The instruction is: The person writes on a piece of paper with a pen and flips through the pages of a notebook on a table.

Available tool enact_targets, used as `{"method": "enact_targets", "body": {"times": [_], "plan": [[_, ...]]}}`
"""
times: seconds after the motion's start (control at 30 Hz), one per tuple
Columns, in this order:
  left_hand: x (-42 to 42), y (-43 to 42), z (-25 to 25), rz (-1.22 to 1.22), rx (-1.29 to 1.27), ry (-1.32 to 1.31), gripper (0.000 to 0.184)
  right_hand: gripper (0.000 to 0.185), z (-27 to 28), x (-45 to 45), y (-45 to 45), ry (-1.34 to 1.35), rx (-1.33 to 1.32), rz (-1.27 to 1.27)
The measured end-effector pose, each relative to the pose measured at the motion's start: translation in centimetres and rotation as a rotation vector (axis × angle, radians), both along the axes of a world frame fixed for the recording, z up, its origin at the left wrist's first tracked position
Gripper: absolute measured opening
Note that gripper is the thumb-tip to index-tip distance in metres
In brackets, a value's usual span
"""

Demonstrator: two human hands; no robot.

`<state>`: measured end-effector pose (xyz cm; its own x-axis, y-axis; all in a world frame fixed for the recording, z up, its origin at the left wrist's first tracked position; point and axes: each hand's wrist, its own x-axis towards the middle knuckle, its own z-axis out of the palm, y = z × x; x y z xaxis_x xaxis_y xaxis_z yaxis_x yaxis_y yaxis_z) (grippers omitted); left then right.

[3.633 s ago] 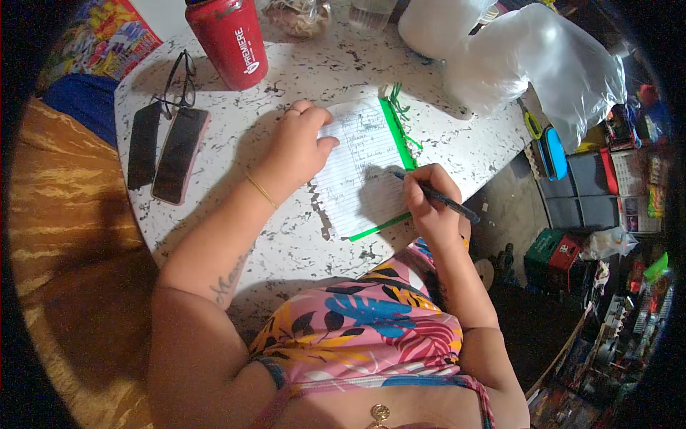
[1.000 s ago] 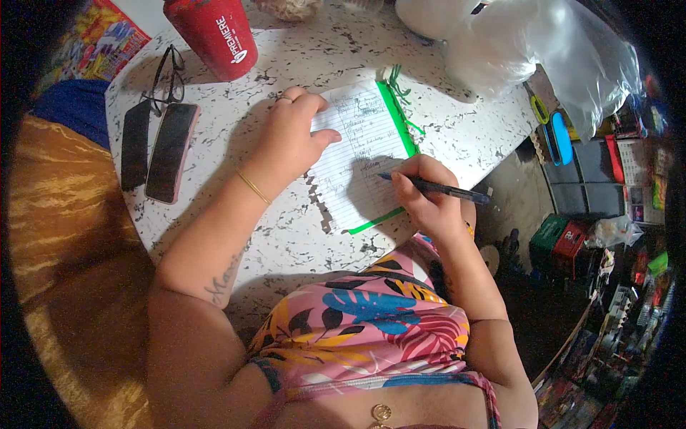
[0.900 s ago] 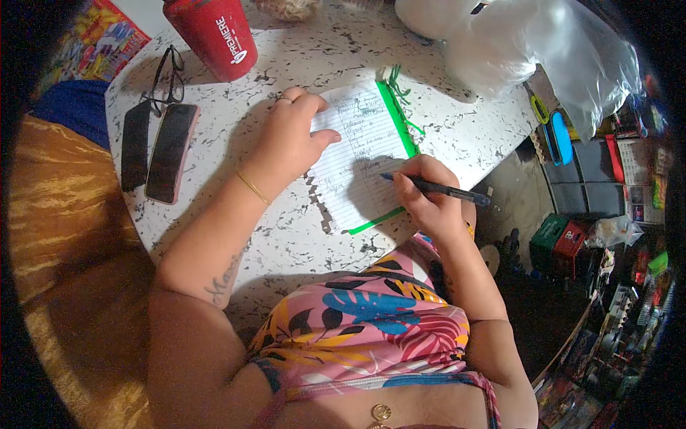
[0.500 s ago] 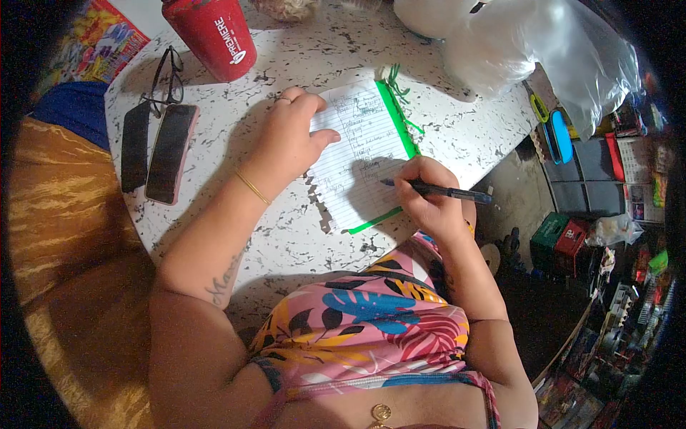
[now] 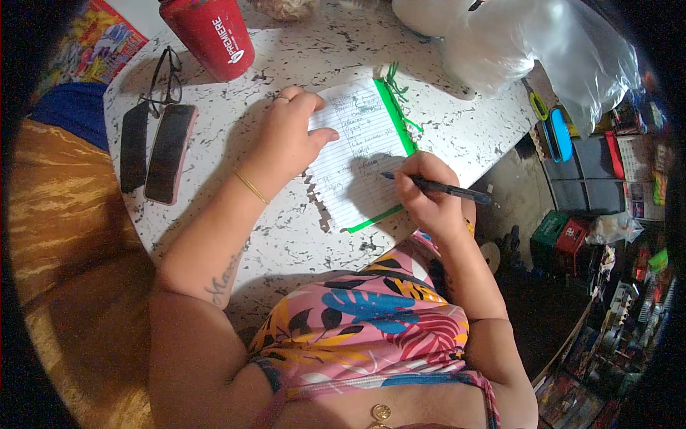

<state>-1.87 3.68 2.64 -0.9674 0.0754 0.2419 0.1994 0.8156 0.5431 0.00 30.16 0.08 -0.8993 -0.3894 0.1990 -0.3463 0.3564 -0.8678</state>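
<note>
A lined sheet (image 5: 357, 186) with handwriting lies on the speckled white table (image 5: 279, 236), over something green that shows along its right and lower edges. My right hand (image 5: 430, 189) is closed around a dark pen (image 5: 457, 190), its tip at the writing on the lower half of the page. My left hand (image 5: 289, 139) rests at the sheet's upper left edge, thumb and fingers apart, holding nothing. Green strings (image 5: 394, 82) trail beside the page's top right corner.
A red tumbler (image 5: 218, 39), glasses (image 5: 168, 80), a pink-edged phone (image 5: 171, 154) and a flat dark object (image 5: 134, 149) lie to the left. White plastic bags (image 5: 493, 53) sit at the upper right. Beyond the table's right edge are blue-handled and yellow items and a crate (image 5: 550, 232).
Since the oldest frame, the page and hands have shifted slightly in view, and the right hand's pen angle is flatter. Lately the pen tip has moved slightly up, and more writing shows on the page.
</note>
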Motion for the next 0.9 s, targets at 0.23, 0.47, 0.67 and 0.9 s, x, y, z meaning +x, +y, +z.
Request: {"method": "enact_targets", "body": {"times": [0.23, 0.47, 0.67, 0.9], "plan": [[0.0, -0.1, 0.1, -0.008, -0.011, 0.007, 0.039, 0.009, -0.4, 0.0, 0.2, 0.039, -0.038, -0.056], [0.0, 0.1, 0.2, 0.001, -0.02, -0.005, 0.038, 0.009, -0.9, 0.4, 0.8, -0.047, -0.085, -0.176], [-0.3, 0.0, -0.8, -0.028, 0.097, -0.005, 0.044, 0.012, -0.5, 0.0, 0.9, 0.041, 0.011, -0.069], [0.0, 0.0, -0.1, -0.02, -0.003, 0.042, 0.038, 0.014, -0.4, 0.2, 0.8, 0.016, 0.033, -0.083]]}}
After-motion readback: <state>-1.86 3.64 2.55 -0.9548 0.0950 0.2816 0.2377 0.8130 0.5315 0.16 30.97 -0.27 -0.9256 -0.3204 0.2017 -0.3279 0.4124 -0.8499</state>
